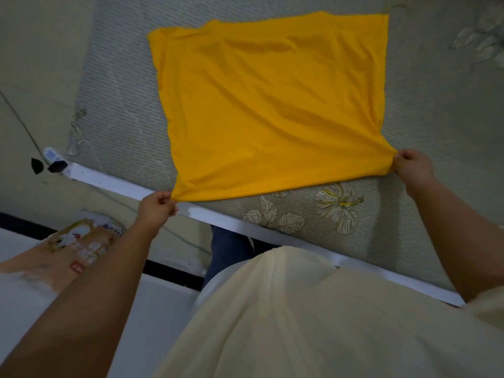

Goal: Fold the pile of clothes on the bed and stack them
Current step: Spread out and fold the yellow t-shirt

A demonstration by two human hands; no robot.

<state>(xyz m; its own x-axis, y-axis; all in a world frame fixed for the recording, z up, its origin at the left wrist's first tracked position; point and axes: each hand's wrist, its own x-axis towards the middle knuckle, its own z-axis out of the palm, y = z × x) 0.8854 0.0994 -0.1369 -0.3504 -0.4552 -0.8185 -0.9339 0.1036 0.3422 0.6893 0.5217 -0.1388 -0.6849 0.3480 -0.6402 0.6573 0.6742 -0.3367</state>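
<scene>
A yellow garment [270, 105] lies spread flat on the bed [425, 126], which has a grey-green cover printed with flowers. My left hand [156, 207] pinches its near left corner at the bed's front edge. Its near right corner is pinched by my right hand [413, 166], and the cloth between the two hands is pulled taut. The far edge of the garment lies near the top of the view. No pile of other clothes shows in the frame.
The bed's white frame rail [234, 222] runs diagonally below my hands. A printed bag [79, 244] lies on a white surface at the lower left. A white power strip [53, 156] with a cable sits on the floor at the left.
</scene>
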